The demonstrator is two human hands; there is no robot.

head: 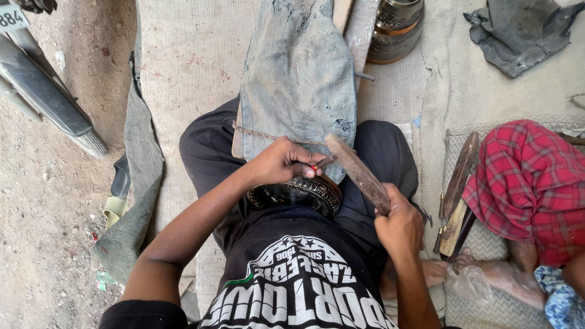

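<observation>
Looking down from head height, the view shows a person seated on a pale woven mat [189, 67] laid over dusty ground, legs in dark trousers spread to either side. A worn, bluish-grey board [298, 73] runs away from the lap, between the knees. To the right, part of another person in a red checked cloth [530, 176] sits close by, and a crumpled grey rag [518, 33] lies at the top right. A round metal container [396, 24] stands beside the far end of the board.

Both forearms reach forward from the bottom edge. The left hand [281, 161] is curled nearly closed at the near end of the board, fingertips pinching a small item too tiny to identify, with a red spot showing at the fingertips. Just below it, in the lap, rests a dark ring-shaped object [298, 192] with a patterned rim. The right hand [399, 225] is closed in a fist around the lower end of a long flat wooden-looking tool [356, 173], which slants up and left so its tip sits just beside the left fingertips.
</observation>
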